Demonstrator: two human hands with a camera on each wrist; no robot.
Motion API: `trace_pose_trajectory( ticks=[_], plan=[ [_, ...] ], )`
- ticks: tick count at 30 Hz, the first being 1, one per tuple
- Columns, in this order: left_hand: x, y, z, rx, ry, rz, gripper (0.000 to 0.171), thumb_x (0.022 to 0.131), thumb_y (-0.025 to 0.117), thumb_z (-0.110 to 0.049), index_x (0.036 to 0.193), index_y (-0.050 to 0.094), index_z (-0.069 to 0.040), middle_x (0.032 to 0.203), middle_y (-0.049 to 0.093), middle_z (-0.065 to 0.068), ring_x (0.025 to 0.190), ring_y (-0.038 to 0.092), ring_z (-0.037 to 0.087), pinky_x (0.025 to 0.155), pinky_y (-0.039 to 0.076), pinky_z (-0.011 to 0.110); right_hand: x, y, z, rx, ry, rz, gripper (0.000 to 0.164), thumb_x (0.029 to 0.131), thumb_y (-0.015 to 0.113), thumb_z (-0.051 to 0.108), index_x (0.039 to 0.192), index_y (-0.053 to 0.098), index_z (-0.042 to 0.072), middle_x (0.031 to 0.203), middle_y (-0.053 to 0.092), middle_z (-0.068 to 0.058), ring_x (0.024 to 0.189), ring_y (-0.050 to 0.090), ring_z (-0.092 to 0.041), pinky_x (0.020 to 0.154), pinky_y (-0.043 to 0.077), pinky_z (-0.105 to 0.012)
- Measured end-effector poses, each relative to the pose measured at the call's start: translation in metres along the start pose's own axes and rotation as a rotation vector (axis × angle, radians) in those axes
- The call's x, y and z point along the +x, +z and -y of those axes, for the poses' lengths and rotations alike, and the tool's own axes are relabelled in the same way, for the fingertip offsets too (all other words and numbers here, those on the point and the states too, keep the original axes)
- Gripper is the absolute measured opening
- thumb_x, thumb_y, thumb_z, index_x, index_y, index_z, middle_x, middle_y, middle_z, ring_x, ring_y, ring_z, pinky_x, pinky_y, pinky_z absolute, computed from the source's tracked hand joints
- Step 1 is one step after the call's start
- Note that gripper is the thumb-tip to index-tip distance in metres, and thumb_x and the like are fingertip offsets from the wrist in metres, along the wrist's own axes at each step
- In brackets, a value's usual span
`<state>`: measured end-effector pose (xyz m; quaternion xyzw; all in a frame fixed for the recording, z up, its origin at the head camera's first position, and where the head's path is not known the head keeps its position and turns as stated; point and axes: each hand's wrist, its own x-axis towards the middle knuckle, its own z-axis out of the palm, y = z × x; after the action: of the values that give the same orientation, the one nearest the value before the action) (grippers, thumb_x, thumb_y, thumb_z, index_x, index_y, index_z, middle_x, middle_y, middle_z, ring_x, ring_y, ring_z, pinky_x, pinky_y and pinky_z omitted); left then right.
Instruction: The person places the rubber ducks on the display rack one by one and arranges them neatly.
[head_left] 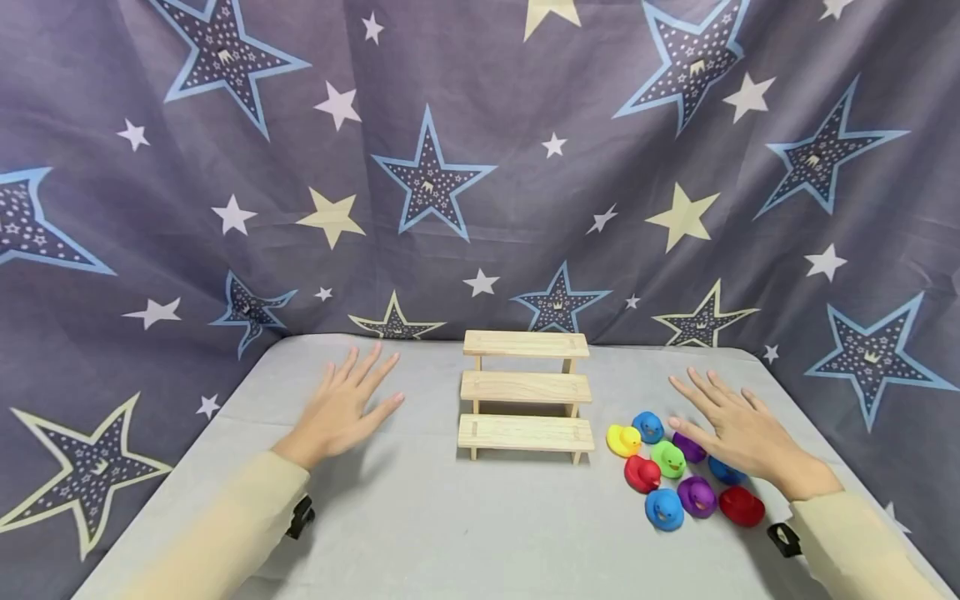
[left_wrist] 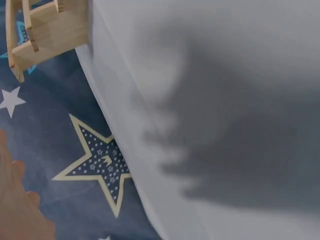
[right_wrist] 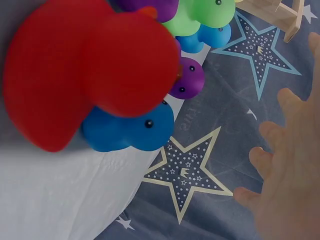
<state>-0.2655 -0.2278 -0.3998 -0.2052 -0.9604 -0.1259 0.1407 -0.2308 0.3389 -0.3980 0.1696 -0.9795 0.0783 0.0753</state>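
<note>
My left hand (head_left: 341,408) hovers over the left part of the table, fingers spread, holding nothing; its shadow falls on the cloth in the left wrist view. On the right, my right hand (head_left: 742,425) is held with spread fingers above a cluster of rubber ducks and grips none. Among them are a yellow duck (head_left: 623,441), a green duck (head_left: 668,459), a purple duck (head_left: 697,497), a blue duck (head_left: 664,509) and a red duck (head_left: 742,506). The right hand partly hides another blue duck (head_left: 726,472). A large red duck (right_wrist: 90,65) fills much of the right wrist view.
A three-step wooden stand (head_left: 525,386) stands at the back middle of the table, between the hands. The table (head_left: 465,525) has a light grey cover. Behind it and along the sides hangs a dark curtain (head_left: 480,217) printed with stars.
</note>
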Motion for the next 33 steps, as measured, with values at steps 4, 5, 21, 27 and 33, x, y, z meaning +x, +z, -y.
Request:
trace_pose_trajectory(
  ticks=[4, 5, 21, 27, 33],
  plan=[
    [0.001, 0.009, -0.003, -0.097, -0.036, 0.021, 0.068, 0.103, 0.04, -0.057, 0.16, 0.027, -0.023, 0.165, 0.016, 0.01, 0.149, 0.006, 0.045, 0.117, 0.003, 0.073, 0.001, 0.001, 0.001, 0.022, 0.005, 0.004, 0.075, 0.099, 0.051, 0.058, 0.16, 0.029, 0.021, 0.16, 0.027, -0.022, 0.146, 0.02, -0.048, 0.109, 0.016, -0.078],
    [0.002, 0.011, -0.004, -0.112, -0.045, 0.025, 0.068, 0.103, 0.039, -0.057, 0.161, 0.026, -0.023, 0.166, 0.015, 0.01, 0.149, 0.005, 0.044, 0.117, 0.002, 0.073, 0.001, 0.001, 0.002, 0.025, 0.006, 0.006, 0.075, 0.099, 0.051, 0.058, 0.16, 0.029, 0.021, 0.16, 0.027, -0.022, 0.146, 0.02, -0.048, 0.109, 0.017, -0.078],
    [0.018, 0.027, -0.026, -0.691, -0.191, -0.012, 0.06, 0.108, 0.043, -0.037, 0.161, 0.023, -0.02, 0.164, 0.019, 0.016, 0.15, 0.011, 0.04, 0.121, 0.007, 0.065, 0.002, 0.003, 0.004, 0.123, 0.01, 0.034, 0.071, 0.101, 0.05, 0.052, 0.16, 0.03, 0.018, 0.16, 0.026, -0.023, 0.146, 0.019, -0.049, 0.106, 0.017, -0.082],
    [0.028, 0.039, -0.037, -0.945, -0.249, -0.021, 0.06, 0.108, 0.045, -0.032, 0.161, 0.023, -0.014, 0.164, 0.022, 0.014, 0.15, 0.017, 0.034, 0.125, 0.014, 0.052, 0.004, 0.004, 0.004, 0.17, 0.003, 0.041, 0.069, 0.102, 0.05, 0.05, 0.159, 0.031, 0.016, 0.16, 0.026, -0.025, 0.144, 0.02, -0.05, 0.105, 0.017, -0.083],
    [0.03, 0.052, -0.052, -1.176, -0.3, -0.012, 0.056, 0.109, 0.044, -0.027, 0.16, 0.025, -0.016, 0.164, 0.023, 0.011, 0.148, 0.024, 0.032, 0.122, 0.024, 0.05, 0.007, 0.003, 0.006, 0.239, -0.006, 0.052, 0.068, 0.102, 0.053, 0.046, 0.158, 0.033, 0.012, 0.159, 0.026, -0.026, 0.143, 0.024, -0.052, 0.107, 0.021, -0.08]
  ],
)
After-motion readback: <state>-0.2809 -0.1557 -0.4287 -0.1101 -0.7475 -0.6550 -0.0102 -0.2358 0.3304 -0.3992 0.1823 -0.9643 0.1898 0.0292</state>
